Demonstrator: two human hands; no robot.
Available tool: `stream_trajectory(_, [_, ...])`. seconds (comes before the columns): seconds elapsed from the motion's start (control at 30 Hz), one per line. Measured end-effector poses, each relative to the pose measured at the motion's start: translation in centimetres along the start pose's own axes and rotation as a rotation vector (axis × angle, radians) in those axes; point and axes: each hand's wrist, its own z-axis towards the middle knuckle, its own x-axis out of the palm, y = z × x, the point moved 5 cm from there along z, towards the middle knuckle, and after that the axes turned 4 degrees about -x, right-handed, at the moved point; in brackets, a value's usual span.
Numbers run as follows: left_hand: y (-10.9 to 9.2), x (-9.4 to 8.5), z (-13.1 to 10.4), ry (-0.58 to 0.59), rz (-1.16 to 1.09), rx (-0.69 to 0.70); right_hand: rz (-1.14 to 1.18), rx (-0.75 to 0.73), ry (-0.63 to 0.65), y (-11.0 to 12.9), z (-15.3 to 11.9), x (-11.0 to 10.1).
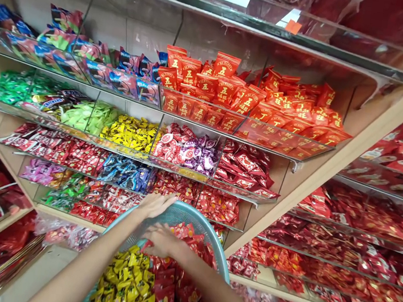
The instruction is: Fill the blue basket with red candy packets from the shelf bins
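A round teal basket (223, 259) stands low in the middle, holding yellow wrapped candies (126, 284) on its left and red packets (183, 296) on its right. My left hand (156, 205) lies over the basket's far rim, fingers stretched out to the right. Inside the basket, my right hand (163, 240) is over the far left part near the red packets, its fingers pointing left. Motion blurs its fingertips, and whether anything is under them is hidden.
Behind the basket rises a shelf (313, 199) with clear-fronted tiers of candies: orange-red packets (223, 92), yellow candies (130, 132), purple ones (199, 155) and green ones (7, 85). More red packets (359, 209) fill shelves at the right. Bagged goods (66, 235) lie low at the left.
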Motion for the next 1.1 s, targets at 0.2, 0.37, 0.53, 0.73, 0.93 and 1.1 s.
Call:
stream_trajectory(0.2, [-0.2, -0.2, -0.2, 0.001, -0.011, 0.005, -0.12, 0.048, 0.196, 0.5, 1.2, 2.1])
stream_trajectory(0.37, [-0.3, -0.2, -0.2, 0.013, -0.011, -0.005, -0.149, 0.097, 0.136, -0.3, -0.7, 1.0])
stream_trajectory(0.53, [-0.4, -0.3, -0.3, 0.006, 0.001, 0.007, -0.189, 0.149, 0.16, -0.3, -1.9, 1.1])
stream_trajectory(0.73, [-0.2, -0.2, -0.2, 0.006, -0.006, 0.005, -0.189, 0.133, 0.099, 0.4, -1.5, 1.2])
stream_trajectory(0.93, [-0.1, -0.1, -0.1, -0.012, 0.007, 0.019, -0.102, 0.051, 0.119, 1.9, 0.0, 2.2])
stream_trajectory(1.1, [0.0, 0.1, 0.0, 0.014, 0.002, -0.002, -0.056, 0.09, 0.064, 1.9, 0.7, 2.8])
